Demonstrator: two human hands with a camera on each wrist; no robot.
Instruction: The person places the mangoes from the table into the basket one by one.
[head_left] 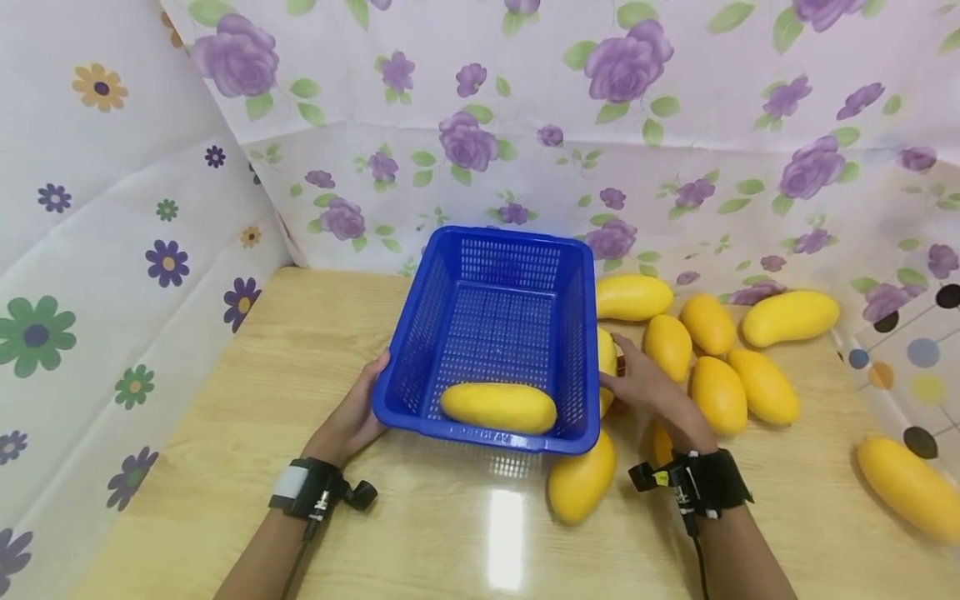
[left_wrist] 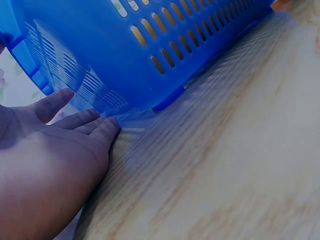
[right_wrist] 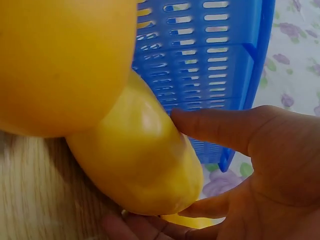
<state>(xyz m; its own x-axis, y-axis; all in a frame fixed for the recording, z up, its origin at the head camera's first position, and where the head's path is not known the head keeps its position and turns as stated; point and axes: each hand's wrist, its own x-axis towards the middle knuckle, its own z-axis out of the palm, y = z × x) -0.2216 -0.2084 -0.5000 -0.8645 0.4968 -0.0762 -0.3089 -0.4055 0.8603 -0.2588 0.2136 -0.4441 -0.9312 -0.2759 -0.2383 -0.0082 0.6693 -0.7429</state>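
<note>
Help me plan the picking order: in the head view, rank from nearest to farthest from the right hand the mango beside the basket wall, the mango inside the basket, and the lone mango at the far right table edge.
1. Mango beside the basket wall: against the right hand, which curls round it.
2. Mango inside the basket: to the hand's left, past the blue basket wall.
3. Lone mango at the far right edge: well off to the right.

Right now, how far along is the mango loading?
Done: one mango lies in the basket. In hand: the right hand grips a second mango beside the basket wall; the left hand steadies the basket's other side. Left: about nine mangoes on the table.
</note>
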